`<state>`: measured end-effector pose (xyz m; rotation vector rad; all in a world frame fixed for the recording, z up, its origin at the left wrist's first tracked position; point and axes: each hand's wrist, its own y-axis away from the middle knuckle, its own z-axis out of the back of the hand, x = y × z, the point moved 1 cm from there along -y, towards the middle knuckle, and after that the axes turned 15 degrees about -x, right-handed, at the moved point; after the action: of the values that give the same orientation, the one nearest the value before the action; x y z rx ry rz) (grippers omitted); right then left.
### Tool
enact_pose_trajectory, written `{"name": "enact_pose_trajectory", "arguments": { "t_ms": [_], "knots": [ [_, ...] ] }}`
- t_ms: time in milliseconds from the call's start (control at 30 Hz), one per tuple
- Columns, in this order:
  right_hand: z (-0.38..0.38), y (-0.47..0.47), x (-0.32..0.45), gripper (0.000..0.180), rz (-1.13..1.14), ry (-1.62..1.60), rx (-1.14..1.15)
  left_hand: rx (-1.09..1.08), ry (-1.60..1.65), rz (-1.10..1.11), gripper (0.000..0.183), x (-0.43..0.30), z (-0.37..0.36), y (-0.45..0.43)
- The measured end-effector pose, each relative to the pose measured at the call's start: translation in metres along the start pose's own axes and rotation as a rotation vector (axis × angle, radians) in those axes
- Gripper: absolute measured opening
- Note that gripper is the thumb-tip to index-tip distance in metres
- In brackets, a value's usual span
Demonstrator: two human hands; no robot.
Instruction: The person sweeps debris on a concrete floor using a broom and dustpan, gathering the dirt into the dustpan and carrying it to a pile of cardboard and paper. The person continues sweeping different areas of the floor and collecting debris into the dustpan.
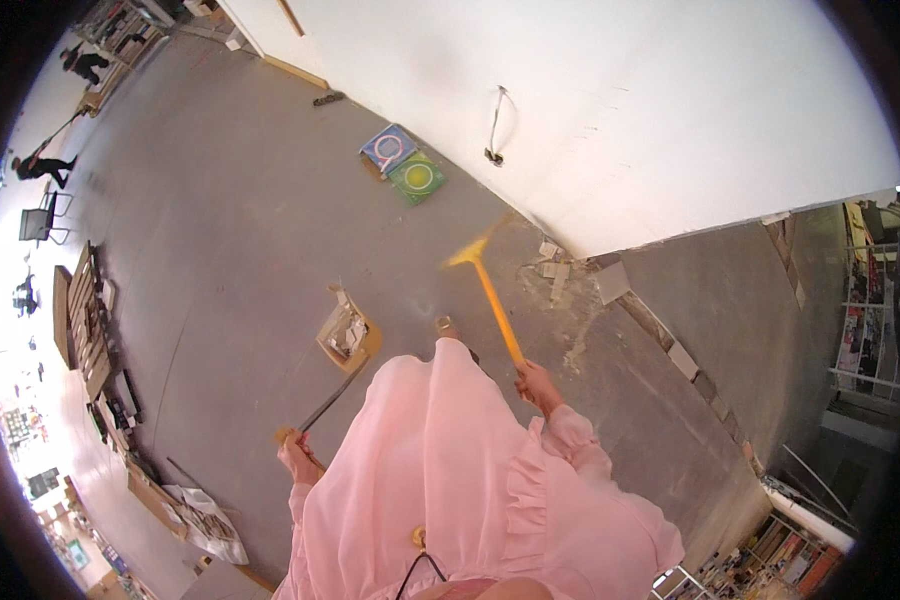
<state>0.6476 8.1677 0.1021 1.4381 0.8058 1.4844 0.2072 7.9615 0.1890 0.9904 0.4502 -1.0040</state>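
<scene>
My right hand (538, 386) is closed around the orange handle of a broom (498, 307). Its yellow head (469, 253) is blurred and lies over the floor ahead of my foot. Out to the left, my left hand (298, 457) grips a dark rod (335, 396) that slants up to a cardboard box (373, 341). How the rod joins the box I cannot tell. Pale scraps (346, 330) lie inside the box. To the right of the broom, pale dust and broken pieces (555, 268) are scattered by the wall corner.
A white wall (645, 135) ends in a corner at the right. Blue (388, 148) and green boxes (418, 178) lie along its base. A strip of broken edging (671, 349) crosses the floor. Wooden pallets (90, 322) and a chair (39, 223) stand left; two people are far off.
</scene>
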Motion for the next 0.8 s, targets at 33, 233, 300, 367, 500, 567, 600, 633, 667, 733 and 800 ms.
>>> {"name": "enact_pose_trajectory", "arguments": {
  "t_ms": [33, 233, 300, 367, 500, 567, 600, 633, 667, 733, 800],
  "knots": [
    [-0.015, -0.006, 0.004, 0.014, 0.027, 0.031, 0.049, -0.003, -0.001, 0.010, 0.008, 0.002, 0.002, -0.001],
    [-0.137, -0.066, 0.021, 0.017, 0.256, 0.392, 0.283, -0.031, -0.008, 0.028, 0.009, 0.007, 0.016, 0.006],
    [-0.180, -0.090, 0.021, 0.018, 0.326, 0.524, 0.303, -0.007, 0.073, 0.041, 0.009, 0.004, 0.019, 0.013],
    [-0.212, -0.118, 0.023, 0.018, 0.240, 0.559, 0.304, -0.006, 0.086, 0.058, 0.009, 0.000, 0.019, 0.024],
    [-0.210, -0.143, 0.022, 0.018, 0.124, 0.345, 0.325, -0.022, 0.007, 0.024, 0.009, -0.017, 0.020, 0.043],
    [-0.160, -0.139, 0.027, 0.018, 0.085, 0.200, 0.362, -0.016, -0.014, 0.001, 0.008, -0.022, 0.019, 0.049],
    [-0.119, -0.130, 0.027, 0.018, -0.036, 0.104, 0.369, -0.009, -0.015, -0.010, 0.008, -0.022, 0.019, 0.051],
    [-0.088, -0.120, 0.027, 0.012, -0.076, 0.051, 0.337, 0.020, -0.019, -0.020, 0.007, -0.021, 0.019, 0.051],
    [-0.059, -0.107, 0.026, 0.009, -0.104, -0.098, 0.398, 0.003, -0.031, -0.040, 0.007, -0.019, 0.021, 0.050],
    [-0.017, -0.084, 0.018, 0.016, -0.102, -0.001, 0.063, 0.010, -0.057, -0.085, 0.007, -0.013, 0.025, 0.044],
    [-0.001, -0.064, 0.013, 0.019, -0.087, -0.060, -0.101, 0.000, -0.004, -0.048, 0.008, -0.005, 0.030, 0.034]
  ]
}}
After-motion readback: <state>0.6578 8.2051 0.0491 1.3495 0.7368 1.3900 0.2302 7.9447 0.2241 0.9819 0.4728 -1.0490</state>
